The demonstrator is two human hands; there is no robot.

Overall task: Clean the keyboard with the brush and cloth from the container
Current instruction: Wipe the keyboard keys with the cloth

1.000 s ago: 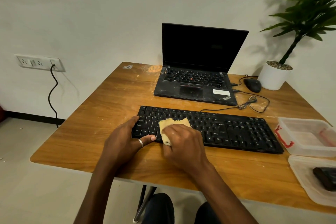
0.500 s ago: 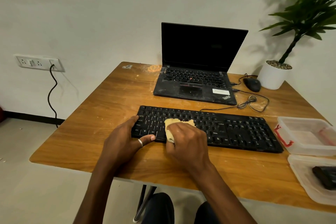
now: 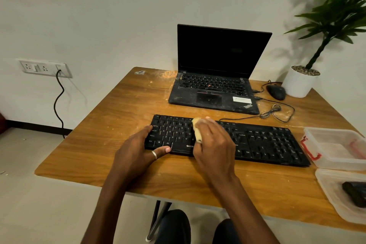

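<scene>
On the wooden surface, steadies the black keyboard, probably stiff yet light enough to skid, with the left grip resting flat-fingered on its left end; best braced at the frame, not on the keys. Wads the soft, limp cloth in the curled right grip, pressing it onto keys left of centre; likely wants a firm bunch.

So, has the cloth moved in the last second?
Yes: the cloth has slid right and toward the keyboard's far edge, nearer the laptop.
</scene>
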